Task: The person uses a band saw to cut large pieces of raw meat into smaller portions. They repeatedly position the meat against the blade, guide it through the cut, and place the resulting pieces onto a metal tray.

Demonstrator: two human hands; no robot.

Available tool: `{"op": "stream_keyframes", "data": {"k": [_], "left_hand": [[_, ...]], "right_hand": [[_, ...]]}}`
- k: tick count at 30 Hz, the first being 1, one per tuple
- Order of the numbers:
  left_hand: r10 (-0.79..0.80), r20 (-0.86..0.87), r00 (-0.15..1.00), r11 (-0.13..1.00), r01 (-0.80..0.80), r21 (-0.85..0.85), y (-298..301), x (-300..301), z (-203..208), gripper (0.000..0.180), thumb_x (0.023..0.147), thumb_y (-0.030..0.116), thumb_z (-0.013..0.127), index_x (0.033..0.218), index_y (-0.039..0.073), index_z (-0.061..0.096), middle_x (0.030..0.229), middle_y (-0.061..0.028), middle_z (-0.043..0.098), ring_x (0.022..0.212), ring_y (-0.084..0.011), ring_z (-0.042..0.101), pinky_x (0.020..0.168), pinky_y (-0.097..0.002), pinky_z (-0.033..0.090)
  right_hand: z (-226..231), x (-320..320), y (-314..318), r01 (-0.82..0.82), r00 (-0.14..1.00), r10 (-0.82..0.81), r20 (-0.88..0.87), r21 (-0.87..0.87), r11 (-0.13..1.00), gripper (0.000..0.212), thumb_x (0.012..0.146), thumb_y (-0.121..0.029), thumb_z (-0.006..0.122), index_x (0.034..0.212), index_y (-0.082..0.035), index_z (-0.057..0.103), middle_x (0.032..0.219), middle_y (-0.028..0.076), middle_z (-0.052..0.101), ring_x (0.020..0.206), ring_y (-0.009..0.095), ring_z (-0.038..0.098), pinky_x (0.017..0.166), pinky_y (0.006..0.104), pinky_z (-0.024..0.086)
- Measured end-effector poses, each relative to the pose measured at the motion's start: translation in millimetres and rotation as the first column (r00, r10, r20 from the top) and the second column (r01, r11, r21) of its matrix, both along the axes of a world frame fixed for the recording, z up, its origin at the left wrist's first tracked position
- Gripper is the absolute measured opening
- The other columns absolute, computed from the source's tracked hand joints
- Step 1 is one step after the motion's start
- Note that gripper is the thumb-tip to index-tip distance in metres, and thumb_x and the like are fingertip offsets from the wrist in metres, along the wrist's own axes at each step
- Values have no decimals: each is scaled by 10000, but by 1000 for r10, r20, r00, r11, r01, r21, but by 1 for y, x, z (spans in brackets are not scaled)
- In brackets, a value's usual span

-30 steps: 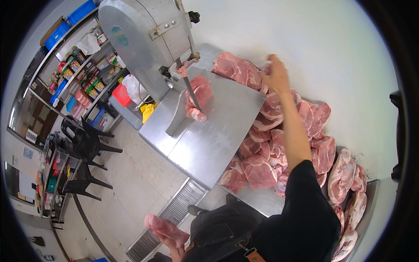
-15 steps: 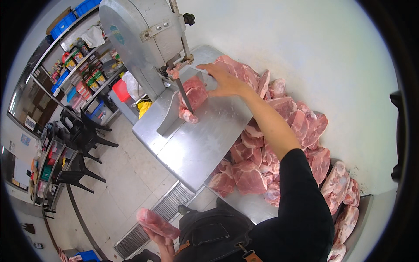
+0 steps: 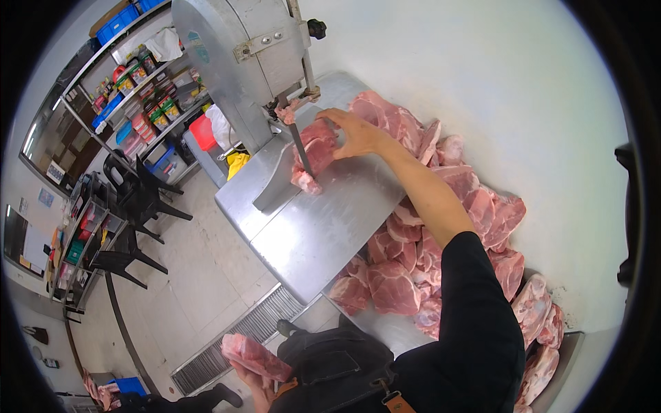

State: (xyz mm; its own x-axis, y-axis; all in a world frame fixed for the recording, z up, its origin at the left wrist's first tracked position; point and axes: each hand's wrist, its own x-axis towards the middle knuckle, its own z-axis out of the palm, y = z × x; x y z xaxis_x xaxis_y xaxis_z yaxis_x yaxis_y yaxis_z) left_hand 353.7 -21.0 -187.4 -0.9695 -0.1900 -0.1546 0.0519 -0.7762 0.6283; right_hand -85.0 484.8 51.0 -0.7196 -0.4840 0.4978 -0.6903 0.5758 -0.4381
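At the upper middle stands a band saw (image 3: pixel 237 62) with a flat metal table (image 3: pixel 303 248). A chunk of raw meat (image 3: pixel 318 146) lies against its upright blade (image 3: pixel 300 148), with a paler end on the near side. My right hand (image 3: pixel 354 135) grips the right side of this chunk, fingers over its far end and thumb at its near side, close to the blade. Low at the left, beside my dark apron, my left hand (image 3: pixel 256 385) holds a thick slab of raw meat (image 3: pixel 256 356); its fingers are partly hidden beneath the slab.
A large heap of cut meat (image 3: pixel 392 286) lies right of the saw table, under my right forearm. Longer pieces (image 3: pixel 533 310) lie in a tray at the right by the white wall. Black chairs (image 3: pixel 141 189) and loaded shelves (image 3: pixel 148 89) stand left; a floor grate (image 3: pixel 231 344) runs below.
My right hand has closed in on the chunk at the blade. The slab in my left hand has tilted slightly. The whole view has shifted a little.
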Motion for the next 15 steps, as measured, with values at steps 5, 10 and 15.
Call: {"op": "stream_keyframes", "data": {"k": [5,10,15], "left_hand": [[85,26,996,996,-84,-35,14,-2,8,823,966,674,689,1541,128,465,1351,-91,634,1173,-304,667,986,-501,586],[101,44,994,994,-99,-54,28,-3,25,840,972,655,696,1560,113,438,1370,-113,628,1201,-320,662,995,-517,585],[9,-25,1000,997,-10,-71,31,-2,35,859,962,650,713,1570,111,432,1440,-134,607,1262,-347,641,1028,-541,573]], "right_hand": [[1,-2,3,-62,994,69,88,-83,995,834,724,-168,860,1490,-83,540,1362,154,658,1196,304,669,966,413,610],[7,-3,8,-63,977,76,201,-73,995,895,743,-60,847,1564,-94,492,1469,122,630,1274,262,666,1067,424,603],[8,-2,14,-22,972,50,230,-123,992,860,728,-94,830,1531,-75,522,1366,167,686,1231,279,682,1036,415,596]]}}
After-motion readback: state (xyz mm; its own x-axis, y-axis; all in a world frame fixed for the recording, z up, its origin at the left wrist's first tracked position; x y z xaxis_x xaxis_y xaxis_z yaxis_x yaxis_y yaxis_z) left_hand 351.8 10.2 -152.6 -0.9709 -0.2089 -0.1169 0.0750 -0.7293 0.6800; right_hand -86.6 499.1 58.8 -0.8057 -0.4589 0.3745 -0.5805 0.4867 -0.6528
